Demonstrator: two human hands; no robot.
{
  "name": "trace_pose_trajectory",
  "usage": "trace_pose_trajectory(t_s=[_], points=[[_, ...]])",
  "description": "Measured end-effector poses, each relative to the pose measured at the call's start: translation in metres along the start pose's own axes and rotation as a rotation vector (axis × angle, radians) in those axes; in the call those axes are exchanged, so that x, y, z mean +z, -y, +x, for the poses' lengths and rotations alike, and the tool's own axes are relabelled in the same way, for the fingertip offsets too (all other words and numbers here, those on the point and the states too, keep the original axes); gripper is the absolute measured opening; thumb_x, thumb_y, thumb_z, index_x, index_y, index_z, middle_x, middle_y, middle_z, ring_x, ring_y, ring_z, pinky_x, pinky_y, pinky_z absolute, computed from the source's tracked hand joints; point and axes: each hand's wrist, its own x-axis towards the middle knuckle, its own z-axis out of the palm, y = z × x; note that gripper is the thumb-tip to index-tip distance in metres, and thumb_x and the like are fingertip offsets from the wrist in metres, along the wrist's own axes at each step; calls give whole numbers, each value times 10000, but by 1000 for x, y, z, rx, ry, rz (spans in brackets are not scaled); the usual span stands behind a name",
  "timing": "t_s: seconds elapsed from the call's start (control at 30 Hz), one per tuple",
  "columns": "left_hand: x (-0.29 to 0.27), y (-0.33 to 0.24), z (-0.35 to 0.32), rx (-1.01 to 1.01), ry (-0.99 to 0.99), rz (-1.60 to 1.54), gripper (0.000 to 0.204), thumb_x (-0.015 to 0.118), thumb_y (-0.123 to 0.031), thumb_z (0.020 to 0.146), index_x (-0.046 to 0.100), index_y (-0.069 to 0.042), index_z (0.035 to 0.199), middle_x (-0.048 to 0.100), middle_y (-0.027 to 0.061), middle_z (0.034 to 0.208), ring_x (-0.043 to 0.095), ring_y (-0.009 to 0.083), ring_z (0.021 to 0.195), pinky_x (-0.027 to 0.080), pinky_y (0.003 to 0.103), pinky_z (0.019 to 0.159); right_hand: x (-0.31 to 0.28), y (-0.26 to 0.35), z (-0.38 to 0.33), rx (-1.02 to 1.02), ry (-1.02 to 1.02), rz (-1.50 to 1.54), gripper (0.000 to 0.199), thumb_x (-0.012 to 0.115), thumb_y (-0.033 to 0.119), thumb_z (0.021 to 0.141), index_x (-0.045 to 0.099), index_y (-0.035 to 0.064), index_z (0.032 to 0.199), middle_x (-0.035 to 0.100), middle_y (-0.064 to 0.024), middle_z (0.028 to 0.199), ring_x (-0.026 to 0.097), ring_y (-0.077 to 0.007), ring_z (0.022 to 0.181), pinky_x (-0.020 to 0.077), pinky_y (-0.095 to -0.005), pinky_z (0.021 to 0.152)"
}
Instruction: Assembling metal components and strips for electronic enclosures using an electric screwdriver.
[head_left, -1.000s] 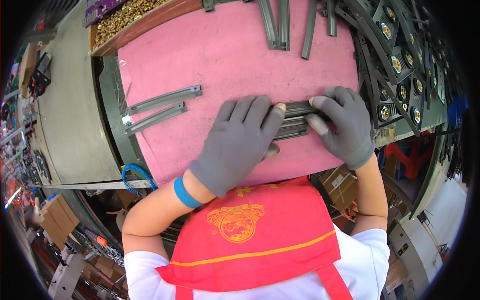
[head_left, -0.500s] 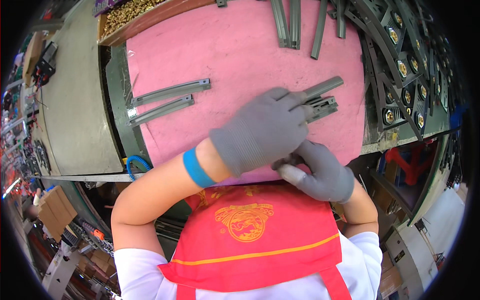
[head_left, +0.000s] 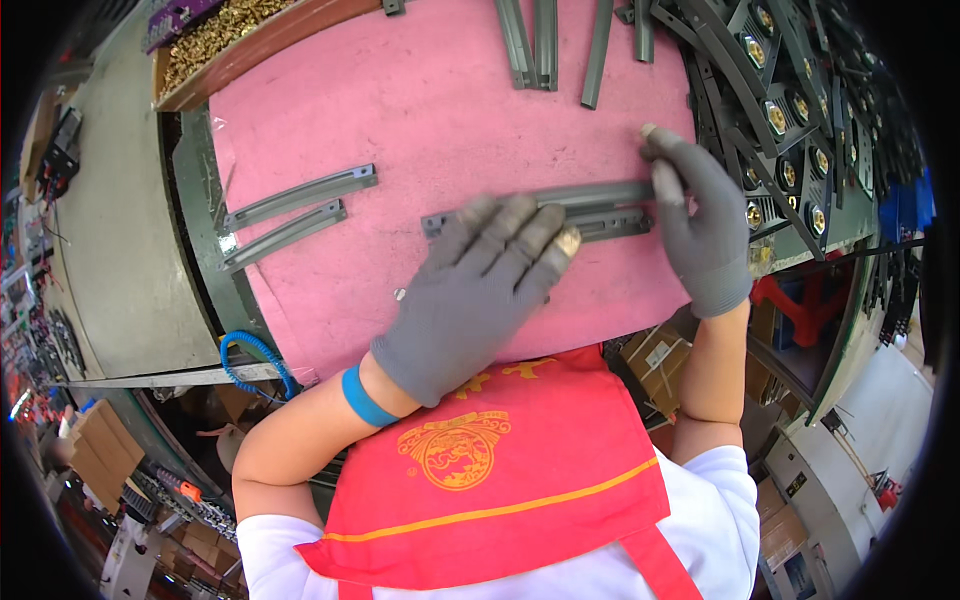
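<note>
On a pink mat (head_left: 400, 120), two grey metal channel strips lie side by side: the upper strip (head_left: 600, 194) and the lower slotted strip (head_left: 615, 224). My left hand (head_left: 465, 285), in a grey glove, rests its stretched fingers across both, hiding their middle. At their right end is my gloved right hand (head_left: 705, 220), fingers apart, with nothing visible between them; whether it touches the strips I cannot tell. Near my left wrist lies a small silvery piece (head_left: 399, 294). Two more channel strips, an upper one (head_left: 305, 195) and a lower one (head_left: 285, 236), lie farther left.
Several loose channel strips (head_left: 545, 45) lie at the mat's far side. A tray of brass-coloured small parts (head_left: 215, 45) stands far left. Dark brackets with brass fittings (head_left: 775, 120) are heaped at the right. A blue coiled cord (head_left: 245, 350) hangs at the table's left front edge.
My left hand has moved left and toward me, baring more of the strips. The right hand has swung outward and away from me to their right end. The view has shifted slightly.
</note>
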Motion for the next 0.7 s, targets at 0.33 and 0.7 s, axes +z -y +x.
trace_pose_trajectory(t_s=[0.33, 0.7], points=[[-62, 46, -40, -267, -227, 333, 462, 641, -358, 901, 613, -172, 1323, 522, 144, 1435, 472, 344, 1337, 293, 510, 1141, 67, 50, 94, -303, -45, -424, 364, 634, 204, 913, 561, 111, 1257, 652, -124, 892, 679, -309, 830, 545, -417, 692], [-46, 82, -97, -546, -215, 372, 571, 549, -499, 944, 520, -230, 1447, 349, 232, 1544, 340, 445, 1408, 201, 546, 1170, 91, 98, 89, -65, 415, 48, 430, 607, 137, 902, 502, 42, 1307, 669, -197, 985, 706, -280, 856, 576, -378, 703]])
